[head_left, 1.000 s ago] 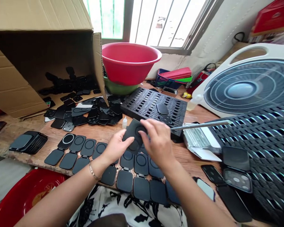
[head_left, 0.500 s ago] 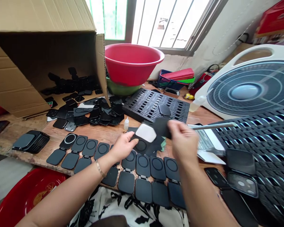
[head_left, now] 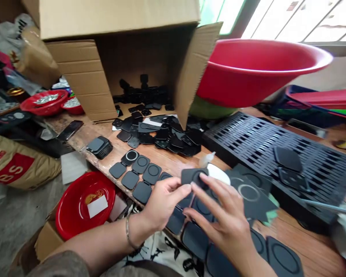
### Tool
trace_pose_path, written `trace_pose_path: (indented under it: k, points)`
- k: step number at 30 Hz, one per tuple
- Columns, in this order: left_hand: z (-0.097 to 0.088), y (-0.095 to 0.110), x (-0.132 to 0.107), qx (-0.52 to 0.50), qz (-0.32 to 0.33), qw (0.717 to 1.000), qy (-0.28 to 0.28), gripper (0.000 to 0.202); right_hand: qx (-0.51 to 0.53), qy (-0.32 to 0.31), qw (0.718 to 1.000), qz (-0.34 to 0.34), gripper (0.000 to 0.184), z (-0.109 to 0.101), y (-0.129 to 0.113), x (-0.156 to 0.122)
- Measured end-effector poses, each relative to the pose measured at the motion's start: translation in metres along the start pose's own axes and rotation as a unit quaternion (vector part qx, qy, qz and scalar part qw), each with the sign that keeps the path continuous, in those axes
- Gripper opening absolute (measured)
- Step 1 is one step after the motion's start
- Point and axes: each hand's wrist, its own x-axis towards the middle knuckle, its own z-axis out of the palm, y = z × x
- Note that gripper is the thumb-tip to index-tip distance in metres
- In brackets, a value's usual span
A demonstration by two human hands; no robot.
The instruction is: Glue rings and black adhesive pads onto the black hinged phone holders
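Note:
My left hand (head_left: 164,202) pinches a small black square pad (head_left: 193,177) with a ring mark, just above the wooden table (head_left: 305,238). My right hand (head_left: 227,219) has its fingers stretched out, and the fingertips touch the same pad. Beside it are a white oval piece (head_left: 219,174) and a larger black card with a ring (head_left: 249,192). Rows of hinged black ring pads (head_left: 138,171) lie along the table's near edge under both hands.
An open cardboard box (head_left: 115,57) on its side spills a pile of black parts (head_left: 164,134). A red basin (head_left: 253,71) sits on a green one behind. A black slotted tray (head_left: 248,142) lies at right. A red bowl (head_left: 80,207) and a sack (head_left: 14,163) are on the floor at left.
The view has swung left and closer to the table. My right hand let go of a black piece and now reaches with open fingers to the pad in my left hand.

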Motion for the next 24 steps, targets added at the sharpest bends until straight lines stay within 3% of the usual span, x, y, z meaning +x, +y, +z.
trace_pose_path:
  k: [2,4,6,8,10,15,17,21,24]
  points:
    - [-0.028,0.003,-0.01,-0.002,0.055,0.997,0.048,0.027,0.117,-0.03,0.986,0.114,0.051,0.023,-0.008,0.02]
    - [-0.055,0.009,-0.02,0.038,0.095,0.993,0.064,0.025,0.238,-0.08,0.937,0.245,0.041,0.047,-0.018,0.043]
    - [-0.08,0.015,-0.029,0.101,0.117,0.985,0.074,0.027,0.32,-0.127,0.883,0.318,0.032,0.071,-0.027,0.064]
    - [-0.102,0.02,-0.036,0.184,0.123,0.971,0.09,0.03,0.349,-0.157,0.86,0.339,0.032,0.096,-0.035,0.083]
    - [-0.124,0.023,-0.039,0.306,0.123,0.938,0.108,0.035,0.352,-0.182,0.854,0.338,0.032,0.12,-0.039,0.099]
    - [-0.18,0.026,-0.038,0.637,0.113,0.752,0.125,0.059,0.324,-0.172,0.872,0.325,0.035,0.17,-0.027,0.13]
    - [-0.2,0.028,-0.038,0.695,0.11,0.706,0.081,0.062,0.31,-0.19,0.866,0.343,0.039,0.186,-0.018,0.138]
    - [-0.222,0.032,-0.038,0.732,0.133,0.667,-0.037,0.068,0.283,-0.274,0.841,0.372,0.042,0.207,-0.005,0.141]
    - [-0.226,0.032,-0.032,0.739,0.158,0.653,-0.051,0.063,0.274,-0.282,0.838,0.378,0.037,0.216,-0.006,0.14]
